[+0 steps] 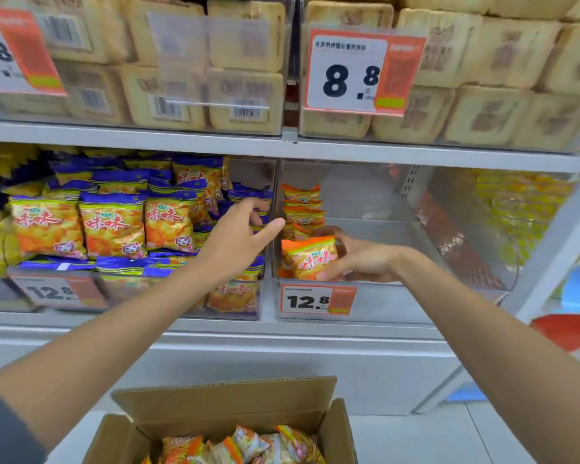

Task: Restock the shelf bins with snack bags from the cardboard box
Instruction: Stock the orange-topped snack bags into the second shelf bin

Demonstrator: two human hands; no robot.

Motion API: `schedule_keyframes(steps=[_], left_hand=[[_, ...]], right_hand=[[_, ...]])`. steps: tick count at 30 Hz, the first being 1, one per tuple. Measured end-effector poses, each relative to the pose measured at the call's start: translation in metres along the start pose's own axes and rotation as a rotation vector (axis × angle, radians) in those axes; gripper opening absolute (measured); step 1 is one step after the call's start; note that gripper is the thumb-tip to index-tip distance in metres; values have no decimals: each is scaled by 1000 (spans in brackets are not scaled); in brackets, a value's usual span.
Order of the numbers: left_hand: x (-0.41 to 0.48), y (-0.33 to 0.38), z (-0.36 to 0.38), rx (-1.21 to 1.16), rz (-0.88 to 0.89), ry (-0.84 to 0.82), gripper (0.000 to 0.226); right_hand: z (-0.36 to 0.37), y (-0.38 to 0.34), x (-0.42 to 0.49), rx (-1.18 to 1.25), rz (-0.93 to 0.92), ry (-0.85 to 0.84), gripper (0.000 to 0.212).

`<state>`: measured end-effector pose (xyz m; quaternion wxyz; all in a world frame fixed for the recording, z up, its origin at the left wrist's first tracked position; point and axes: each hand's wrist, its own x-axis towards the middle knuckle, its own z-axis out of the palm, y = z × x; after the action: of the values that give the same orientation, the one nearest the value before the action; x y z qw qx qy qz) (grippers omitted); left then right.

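Observation:
My right hand (355, 259) grips an orange snack bag (307, 257) inside the clear right-hand bin (395, 296) on the middle shelf. Several more orange bags (302, 205) are stacked at that bin's left side behind it. My left hand (238, 236) reaches over the clear left-hand bin (245, 296) of purple-topped snack bags (111, 222), fingers relaxed and holding nothing, thumb pointing toward the divider between the bins. The open cardboard box (225, 400) sits below at the bottom centre with several orange bags (245, 445) inside.
The upper shelf holds clear bins of beige packets (245, 38) with an 8.8 price tag (359, 70). A 12.8 tag (315, 300) hangs on the right bin's front. Most of the right bin's floor is bare. A shelf upright (556, 242) stands at right.

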<state>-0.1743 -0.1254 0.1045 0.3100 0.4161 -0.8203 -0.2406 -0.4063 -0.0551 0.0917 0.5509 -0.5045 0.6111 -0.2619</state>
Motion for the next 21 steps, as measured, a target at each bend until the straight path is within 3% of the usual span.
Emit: schedule_keyframes(steps=[2,4,6,9,13,18,21], left_hand=[[0,-3,3,-48,1,19,42],[0,-4,5,-89,8,45,33],[-1,-4,7,-109,14,59,31],[-2,-3,7,-131,14,67,33],[-4,-1,8,-139,12,76,33],[-5,-2,9,-138,20,83,36],[-6,-1,9,-150,12,90,36]], right_hand=[[2,2,-1,-77,-1,-44,110],[-3,-3,-10,-9,27,-89,99],[-9,-8,-14,111,36,-28,83],[-3,-12,-7,151,47,60,82],[17,-22,-1,-52,36,14,76],[37,-32,1,-575,-90,149,50],[38,-33,0,-419,-5,87,56]])
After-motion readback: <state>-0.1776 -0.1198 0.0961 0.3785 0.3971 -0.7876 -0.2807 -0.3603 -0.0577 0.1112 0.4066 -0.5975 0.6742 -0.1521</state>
